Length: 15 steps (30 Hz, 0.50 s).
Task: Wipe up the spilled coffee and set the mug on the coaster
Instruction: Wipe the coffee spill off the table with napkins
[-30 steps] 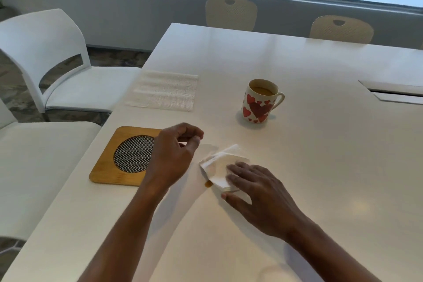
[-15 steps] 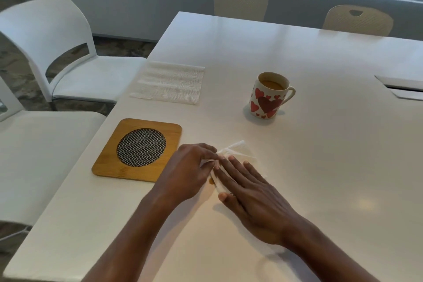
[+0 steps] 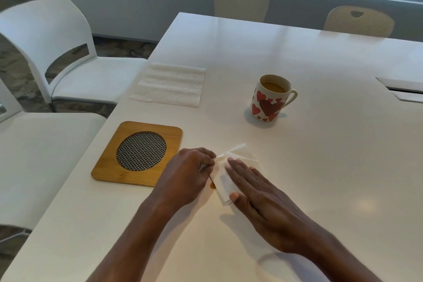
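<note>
A white mug with red hearts, holding coffee, stands on the white table, handle to the right. A square wooden coaster with a round mesh centre lies near the table's left edge. Just right of it a folded white paper towel rests on the table over a small brown coffee spot. My right hand lies flat on the towel, fingers spread. My left hand pinches the towel's left edge with its fingertips.
A flat unused paper towel sheet lies beyond the coaster. Two white chairs stand along the left side, two beige chairs at the far end. A cable hatch is set in the table at right.
My left hand has moved right from above the coaster's edge and closed its fingertips on the towel's left edge. My right hand stays flat on the towel.
</note>
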### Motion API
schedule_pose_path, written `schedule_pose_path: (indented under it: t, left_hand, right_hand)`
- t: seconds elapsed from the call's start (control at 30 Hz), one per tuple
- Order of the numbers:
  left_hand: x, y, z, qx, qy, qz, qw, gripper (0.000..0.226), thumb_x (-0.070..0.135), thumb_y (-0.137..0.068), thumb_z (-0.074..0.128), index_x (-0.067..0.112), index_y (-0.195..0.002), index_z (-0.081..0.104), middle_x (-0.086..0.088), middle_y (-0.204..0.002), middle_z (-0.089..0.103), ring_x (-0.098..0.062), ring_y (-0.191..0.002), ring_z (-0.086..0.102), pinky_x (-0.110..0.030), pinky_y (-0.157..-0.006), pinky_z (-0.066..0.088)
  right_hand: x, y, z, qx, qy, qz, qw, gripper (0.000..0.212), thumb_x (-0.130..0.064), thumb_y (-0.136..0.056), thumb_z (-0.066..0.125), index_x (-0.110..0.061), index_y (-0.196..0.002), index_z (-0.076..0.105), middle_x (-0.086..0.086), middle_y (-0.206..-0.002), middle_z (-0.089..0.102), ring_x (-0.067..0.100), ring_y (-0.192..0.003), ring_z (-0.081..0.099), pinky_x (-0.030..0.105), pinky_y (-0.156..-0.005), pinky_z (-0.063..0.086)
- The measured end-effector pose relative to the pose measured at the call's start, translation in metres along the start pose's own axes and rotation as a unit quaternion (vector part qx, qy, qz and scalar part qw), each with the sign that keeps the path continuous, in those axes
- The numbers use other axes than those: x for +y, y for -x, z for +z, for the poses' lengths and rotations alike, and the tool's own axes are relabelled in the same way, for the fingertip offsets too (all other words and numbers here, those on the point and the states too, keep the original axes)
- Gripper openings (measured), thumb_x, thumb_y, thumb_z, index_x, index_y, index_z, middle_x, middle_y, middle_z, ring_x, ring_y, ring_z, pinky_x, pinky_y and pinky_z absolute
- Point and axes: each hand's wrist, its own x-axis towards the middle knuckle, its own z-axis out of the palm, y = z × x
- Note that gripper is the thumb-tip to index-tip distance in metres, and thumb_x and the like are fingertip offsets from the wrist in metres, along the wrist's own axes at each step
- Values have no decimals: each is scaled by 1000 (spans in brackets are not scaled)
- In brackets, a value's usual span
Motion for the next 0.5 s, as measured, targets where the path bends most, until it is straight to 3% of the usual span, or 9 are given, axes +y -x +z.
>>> schedule_pose_path:
  t: [0.17, 0.33, 0.4, 0.43, 0.5]
  left_hand:
    - [5, -2, 1, 14, -7, 8, 1000, 19, 15, -88, 64, 14, -103, 76, 8, -109, 71, -8, -98, 65, -31, -88, 52]
    - [17, -10, 5, 32, -2, -11, 999, 20, 12, -88, 63, 18, -105, 73, 6, -96, 70, -12, -90, 63, -34, -82, 52]
    - [18, -12, 4, 28, 22, -39, 999, 24, 7, -86, 64, 18, -105, 72, 7, -90, 69, -8, -83, 63, -31, -80, 53]
    - [18, -13, 3, 24, 43, -56, 997, 24, 6, -85, 64, 18, -104, 73, 8, -86, 69, -6, -80, 63, -28, -78, 53]
    - [17, -14, -1, 17, 85, -77, 993, 23, 6, -84, 66, 19, -101, 73, 9, -82, 68, -1, -75, 62, -19, -72, 50]
  right_hand:
    - [-5, 5, 8, -33, 81, -13, 996, 78, -69, -84, -8, -30, -151, -16, -15, -156, -29, -9, -137, -33, 21, -118, -16]
    - [2, 2, 5, -47, 58, -15, 997, 73, -66, -88, -1, -33, -153, -10, -19, -156, -24, -14, -137, -29, 14, -116, -16]
    - [7, 1, 0, -5, -57, -10, 998, 73, -67, -90, 11, -34, -155, 15, -20, -162, 3, -17, -143, -4, 15, -120, -1]
    - [10, -1, -3, 37, -140, -1, 989, 66, -64, -93, 23, -33, -152, 30, -19, -159, 25, -15, -141, 17, 20, -121, 14]
    - [17, -6, -9, 142, -241, 10, 960, 45, -43, -98, 48, -29, -140, 51, -22, -139, 54, -11, -127, 47, 29, -109, 43]
